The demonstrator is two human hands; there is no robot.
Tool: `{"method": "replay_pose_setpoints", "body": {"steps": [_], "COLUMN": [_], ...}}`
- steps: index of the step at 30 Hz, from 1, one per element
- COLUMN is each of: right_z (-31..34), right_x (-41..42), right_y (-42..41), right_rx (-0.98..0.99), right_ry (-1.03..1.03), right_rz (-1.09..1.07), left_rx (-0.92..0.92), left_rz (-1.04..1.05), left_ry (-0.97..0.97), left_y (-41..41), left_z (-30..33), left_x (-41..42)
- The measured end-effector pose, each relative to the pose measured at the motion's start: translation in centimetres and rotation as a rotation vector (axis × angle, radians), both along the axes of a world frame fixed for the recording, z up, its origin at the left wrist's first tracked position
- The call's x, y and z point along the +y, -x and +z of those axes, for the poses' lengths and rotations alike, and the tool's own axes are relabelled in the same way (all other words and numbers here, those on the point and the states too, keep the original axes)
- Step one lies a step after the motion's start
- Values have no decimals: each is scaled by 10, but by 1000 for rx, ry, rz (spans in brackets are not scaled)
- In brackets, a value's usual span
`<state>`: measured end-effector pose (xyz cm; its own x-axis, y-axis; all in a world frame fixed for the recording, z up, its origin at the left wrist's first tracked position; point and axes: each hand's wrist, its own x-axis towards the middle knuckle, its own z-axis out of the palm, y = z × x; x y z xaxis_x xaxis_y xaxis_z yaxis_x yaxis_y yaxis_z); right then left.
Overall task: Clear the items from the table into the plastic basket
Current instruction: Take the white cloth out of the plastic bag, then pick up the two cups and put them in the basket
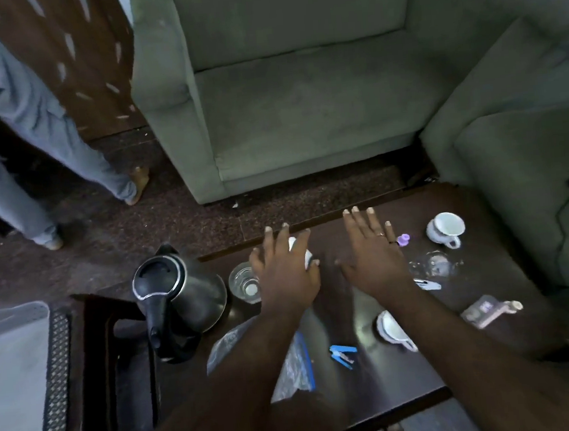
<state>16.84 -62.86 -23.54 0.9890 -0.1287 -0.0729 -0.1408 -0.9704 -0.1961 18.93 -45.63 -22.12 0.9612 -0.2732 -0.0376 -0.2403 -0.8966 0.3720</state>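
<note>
The left hand (286,270) curls over a white cup (302,253) at the table's (377,392) far edge, seemingly gripping this light, rigid, breakable, slick piece best held around its body, while the right hand (371,257) hovers flat and empty just beside that grip.

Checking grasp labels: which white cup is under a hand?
The far-edge cup, under the left hand. The far-right cup and near cup lie untouched.
</note>
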Motion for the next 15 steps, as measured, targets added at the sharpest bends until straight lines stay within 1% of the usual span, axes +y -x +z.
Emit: {"method": "replay_pose_setpoints", "body": {"steps": [5,8,12,15], "right_z": [10,5,-10,-26], "right_x": [-42,-64,-88,-100], "right_y": [41,61,85,100], "right_rx": [16,18,20,53], "right_ry": [81,66,63,25], "right_rz": [-171,-251,-316,-353], "left_rx": [-64,-99,-94,-53], "left_rz": [-108,-163,-216,-299], "left_ry": [-71,-113,-160,-201], "left_y": [12,21,35,49], "left_z": [11,8,-6,-22], "left_x": [-38,-57,-77,-92]}}
